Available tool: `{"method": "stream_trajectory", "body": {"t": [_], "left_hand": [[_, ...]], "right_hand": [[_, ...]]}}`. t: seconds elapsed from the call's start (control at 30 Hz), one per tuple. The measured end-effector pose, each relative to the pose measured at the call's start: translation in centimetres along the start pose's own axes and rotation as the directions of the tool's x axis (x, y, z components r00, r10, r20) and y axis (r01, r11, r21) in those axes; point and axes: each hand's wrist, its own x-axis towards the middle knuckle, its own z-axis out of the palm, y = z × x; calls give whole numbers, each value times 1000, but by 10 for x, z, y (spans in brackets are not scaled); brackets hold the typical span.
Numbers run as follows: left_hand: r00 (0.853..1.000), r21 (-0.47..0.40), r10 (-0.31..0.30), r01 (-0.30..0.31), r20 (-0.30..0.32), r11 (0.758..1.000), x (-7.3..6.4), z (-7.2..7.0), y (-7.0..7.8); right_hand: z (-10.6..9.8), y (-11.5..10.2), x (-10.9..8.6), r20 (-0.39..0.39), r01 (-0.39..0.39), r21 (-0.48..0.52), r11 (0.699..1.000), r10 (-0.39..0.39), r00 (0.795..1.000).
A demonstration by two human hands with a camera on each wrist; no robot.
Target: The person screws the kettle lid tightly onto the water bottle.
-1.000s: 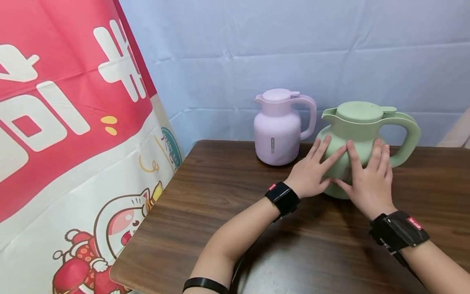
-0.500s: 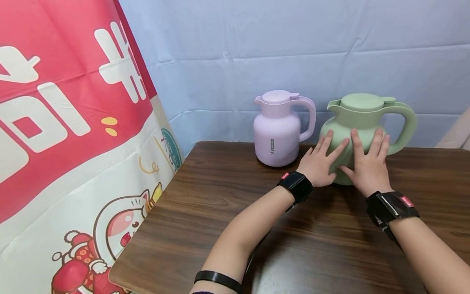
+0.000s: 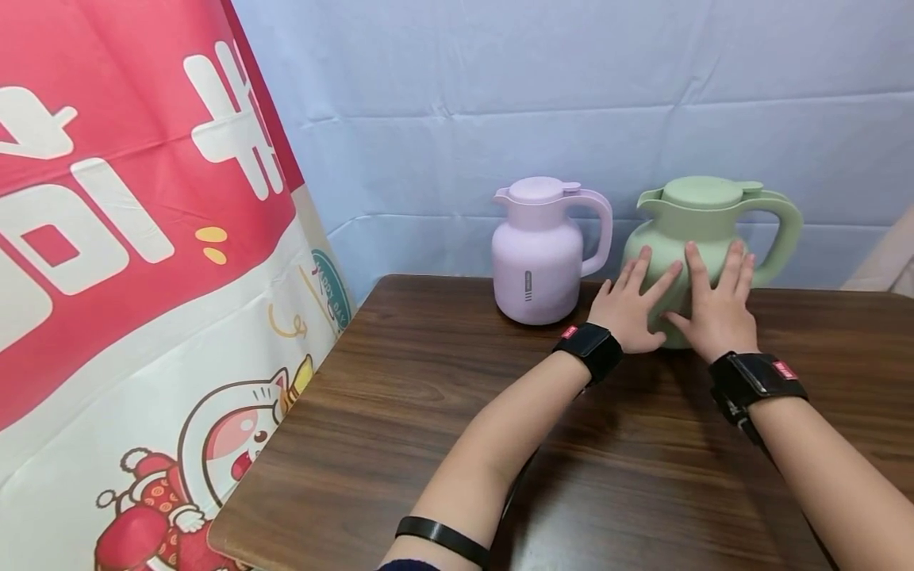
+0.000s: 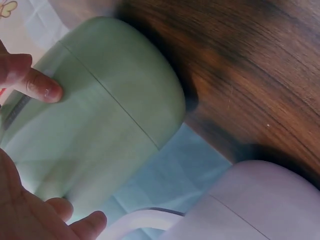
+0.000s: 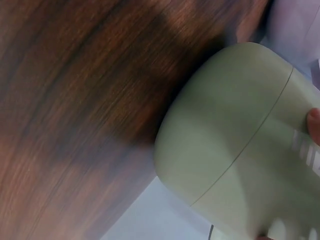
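Both hands flat on the green jug (image 3: pixel 703 230), fingers straight and spread, pressing its front wall, nothing curled round it. Left hand (image 3: pixel 631 305) covers the jug's 8 o'clock side, right hand (image 3: pixel 717 305) its 5 o'clock side; thumbs almost meet low on the belly. Jug stands upright on the desk (image 3: pixel 443 396) at the far edge, about 1 o'clock from desk centre, spout at 9, handle at 3, lid on. Pink jug (image 3: pixel 539 254) sits just beside it at 9 o'clock, also upright, its handle toward the green one; the two look apart, gap narrow. Left wrist view: green jug (image 4: pixel 100 115) base, left fingers (image 4: pixel 42 87) laid on the wall, pink jug (image 4: pixel 260 205) in the corner. Right wrist view is blurred: green jug (image 5: pixel 240 140) base over the desk (image 5: pixel 75 100), only one fingertip at the frame edge, so contact there probably flat, can't confirm. Black bands on both wrists. Red-and-white cartoon banner (image 3: pixel 128 277) hangs at 9 o'clock off the desk; pale blue cloth backdrop (image 3: pixel 571 95) at 12.
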Motion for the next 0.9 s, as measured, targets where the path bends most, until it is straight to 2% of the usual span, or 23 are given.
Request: {"method": "stream_trajectory", "body": {"t": [0.47, 0.9], "left_hand": [[999, 5, -25, 25, 35, 1000, 20, 3, 0], [999, -24, -24, 25, 41, 999, 29, 5, -1]], "right_hand": [[11, 1, 11, 13, -94, 9, 996, 94, 996], [16, 1, 18, 5, -113, -1, 994, 113, 994]]}}
